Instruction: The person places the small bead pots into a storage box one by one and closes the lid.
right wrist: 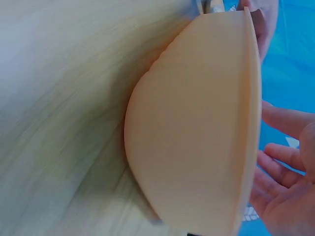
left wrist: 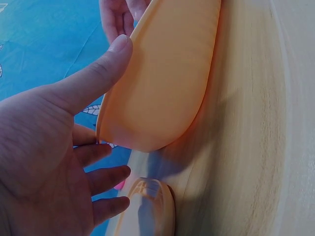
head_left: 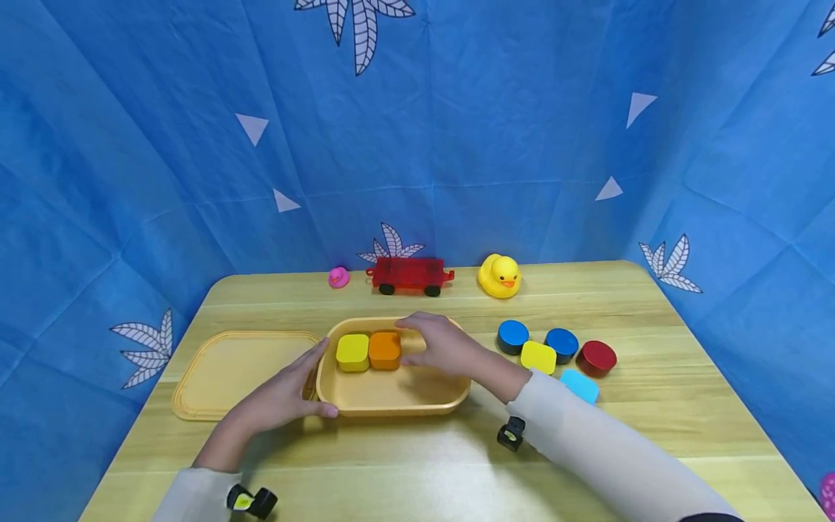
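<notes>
A pale orange plastic tub (head_left: 398,407) stands mid-table, with a yellow block (head_left: 353,352) and an orange block (head_left: 385,350) side by side in its left half. My left hand (head_left: 283,395) holds the tub's left end, thumb at the front rim and index finger along the far side. In the left wrist view, the thumb of the left hand (left wrist: 64,132) lies against the rim. My right hand (head_left: 450,348) reaches into the tub, its thumb and fingers spread beside the orange block's right side. From the right wrist, the tub's wall (right wrist: 192,123) hides both blocks.
Left of the tub lies a flat lid (head_left: 241,370). To the right are blue round blocks (head_left: 512,336), a yellow block (head_left: 538,357), a red round block (head_left: 596,358) and a light blue block (head_left: 580,386). A pink duck (head_left: 338,277), red wagon (head_left: 409,273) and yellow duck (head_left: 499,275) line the back.
</notes>
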Available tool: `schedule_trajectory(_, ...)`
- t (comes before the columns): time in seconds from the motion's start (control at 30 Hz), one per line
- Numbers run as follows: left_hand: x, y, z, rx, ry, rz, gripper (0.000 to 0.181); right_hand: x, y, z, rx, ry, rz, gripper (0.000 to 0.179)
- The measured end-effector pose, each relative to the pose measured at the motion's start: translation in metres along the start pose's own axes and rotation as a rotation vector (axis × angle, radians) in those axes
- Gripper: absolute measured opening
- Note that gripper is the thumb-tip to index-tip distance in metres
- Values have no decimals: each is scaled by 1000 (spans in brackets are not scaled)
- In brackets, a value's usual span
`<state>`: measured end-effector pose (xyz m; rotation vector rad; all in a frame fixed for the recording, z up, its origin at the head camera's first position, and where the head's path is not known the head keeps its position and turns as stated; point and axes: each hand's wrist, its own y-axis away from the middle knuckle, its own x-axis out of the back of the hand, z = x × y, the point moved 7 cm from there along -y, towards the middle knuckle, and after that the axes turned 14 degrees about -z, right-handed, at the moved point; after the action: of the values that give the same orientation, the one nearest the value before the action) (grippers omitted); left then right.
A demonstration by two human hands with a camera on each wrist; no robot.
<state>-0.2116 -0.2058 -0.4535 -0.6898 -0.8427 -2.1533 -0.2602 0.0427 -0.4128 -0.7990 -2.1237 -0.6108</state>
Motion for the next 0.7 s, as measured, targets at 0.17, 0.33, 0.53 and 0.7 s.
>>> schedule_trajectory(0.17,0,0,0,-3,11,-3,123,7,16,9,-22,-5,18,64)
schedule_trajectory(0.33,-1,0,-2,-4,14,-5,122,17,34,16,-23,-12,53,65)
schedule_trajectory(0.53,-1,-1,-3,-6,19,-6,123,31,55,28,-20,-33,109,66)
schedule_trajectory(0.7,-1,-1,-3,-5,26,-7,123,44,73,43,-47,-50,173,64)
